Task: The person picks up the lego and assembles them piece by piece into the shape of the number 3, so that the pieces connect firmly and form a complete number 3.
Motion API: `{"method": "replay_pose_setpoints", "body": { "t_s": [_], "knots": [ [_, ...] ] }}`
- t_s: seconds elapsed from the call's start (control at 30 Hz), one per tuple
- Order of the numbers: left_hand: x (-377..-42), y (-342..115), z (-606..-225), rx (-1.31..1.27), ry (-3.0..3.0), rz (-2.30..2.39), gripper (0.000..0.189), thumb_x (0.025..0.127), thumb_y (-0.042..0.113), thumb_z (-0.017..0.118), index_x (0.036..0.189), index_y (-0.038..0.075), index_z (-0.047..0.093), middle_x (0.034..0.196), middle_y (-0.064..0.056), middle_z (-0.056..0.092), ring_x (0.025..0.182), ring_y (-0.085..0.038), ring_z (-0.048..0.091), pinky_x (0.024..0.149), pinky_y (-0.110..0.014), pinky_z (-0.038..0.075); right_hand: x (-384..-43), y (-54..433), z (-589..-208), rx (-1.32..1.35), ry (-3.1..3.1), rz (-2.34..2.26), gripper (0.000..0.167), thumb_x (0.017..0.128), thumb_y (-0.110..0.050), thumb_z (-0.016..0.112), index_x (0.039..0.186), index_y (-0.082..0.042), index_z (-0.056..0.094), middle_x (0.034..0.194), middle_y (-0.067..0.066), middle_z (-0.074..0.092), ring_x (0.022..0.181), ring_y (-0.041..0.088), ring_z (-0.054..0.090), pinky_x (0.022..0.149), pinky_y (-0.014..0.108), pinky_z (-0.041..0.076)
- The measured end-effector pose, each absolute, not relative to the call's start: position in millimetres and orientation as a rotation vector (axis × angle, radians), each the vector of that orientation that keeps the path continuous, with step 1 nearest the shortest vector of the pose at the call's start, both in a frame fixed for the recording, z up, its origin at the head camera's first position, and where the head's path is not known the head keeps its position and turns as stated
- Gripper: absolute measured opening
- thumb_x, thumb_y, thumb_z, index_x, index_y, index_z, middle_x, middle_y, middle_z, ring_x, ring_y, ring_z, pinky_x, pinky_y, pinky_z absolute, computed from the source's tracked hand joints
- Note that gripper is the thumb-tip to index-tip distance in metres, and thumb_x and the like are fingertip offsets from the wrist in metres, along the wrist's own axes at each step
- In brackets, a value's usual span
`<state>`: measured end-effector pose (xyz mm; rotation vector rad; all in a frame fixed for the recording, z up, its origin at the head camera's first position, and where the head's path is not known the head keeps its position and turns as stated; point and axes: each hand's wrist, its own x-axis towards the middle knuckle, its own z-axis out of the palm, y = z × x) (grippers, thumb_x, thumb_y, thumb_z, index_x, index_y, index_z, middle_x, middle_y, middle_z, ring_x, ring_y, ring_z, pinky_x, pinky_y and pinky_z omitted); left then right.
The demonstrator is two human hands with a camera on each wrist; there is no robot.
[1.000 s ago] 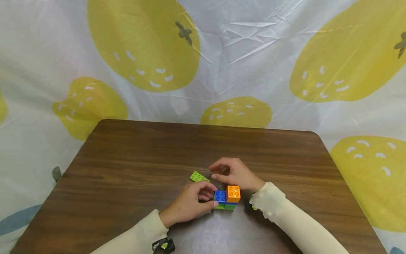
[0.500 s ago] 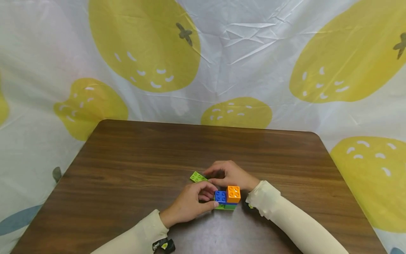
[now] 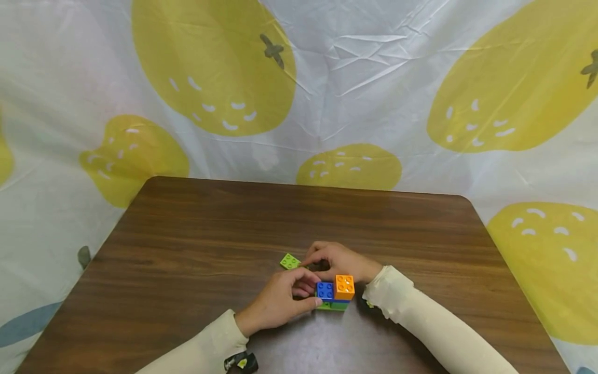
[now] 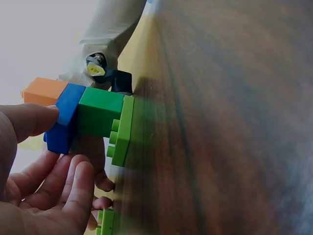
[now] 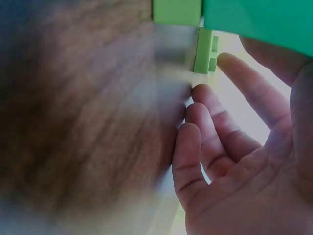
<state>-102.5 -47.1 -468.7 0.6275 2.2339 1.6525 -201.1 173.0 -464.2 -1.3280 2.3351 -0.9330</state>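
Note:
A stack of toy building bricks stands on the table: an orange brick (image 3: 344,287) over a wider blue brick (image 3: 324,291), then a green brick (image 4: 101,111) on a lime base plate (image 4: 125,132). My left hand (image 3: 277,298) pinches the blue brick between thumb and fingers at its left end. Behind the stack, my right hand (image 3: 343,262) reaches over a loose lime plate (image 3: 289,261) that lies studs up. In the right wrist view its index fingertip (image 5: 226,61) is right at a stud, the other fingers loosely bent near the tabletop; the thumb is mostly hidden.
The brown wooden table (image 3: 210,223) stretches to both sides and behind the hands. A white curtain (image 3: 355,104) with yellow fruit prints hangs along its back edge. Each wrist wears a small black device, as at the left sleeve (image 3: 240,362).
My right hand has come left and nearer the body, onto the right end of the loose lime plate, covering part of it. My left hand and the stack have stayed in place.

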Motion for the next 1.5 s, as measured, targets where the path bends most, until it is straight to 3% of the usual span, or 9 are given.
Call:
{"method": "replay_pose_setpoints", "body": {
  "t_s": [0.33, 1.5],
  "knots": [
    [-102, -46, -469, 0.611, 2.248, 1.647, 0.032, 0.094, 0.018, 0.082, 0.119, 0.005, 0.069, 0.116, -0.009, 0.072, 0.102, -0.020, 0.071, 0.089, -0.023, 0.061, -202, 173, -462, -1.335, 2.341, -0.914, 0.043, 0.096, -0.021, 0.074, 0.138, -0.012, 0.071, 0.110, 0.004, 0.069, 0.091, 0.020, 0.061, 0.081, 0.028, 0.055],
    [-100, -44, -468, 0.604, 2.236, 1.669, 0.031, 0.093, 0.017, 0.083, 0.118, 0.005, 0.070, 0.114, -0.009, 0.072, 0.100, -0.016, 0.071, 0.088, -0.022, 0.061, -216, 170, -465, -1.254, 2.499, -0.828, 0.037, 0.090, -0.022, 0.085, 0.125, -0.016, 0.077, 0.104, 0.001, 0.068, 0.082, 0.013, 0.060, 0.073, 0.022, 0.053]
  ]
}}
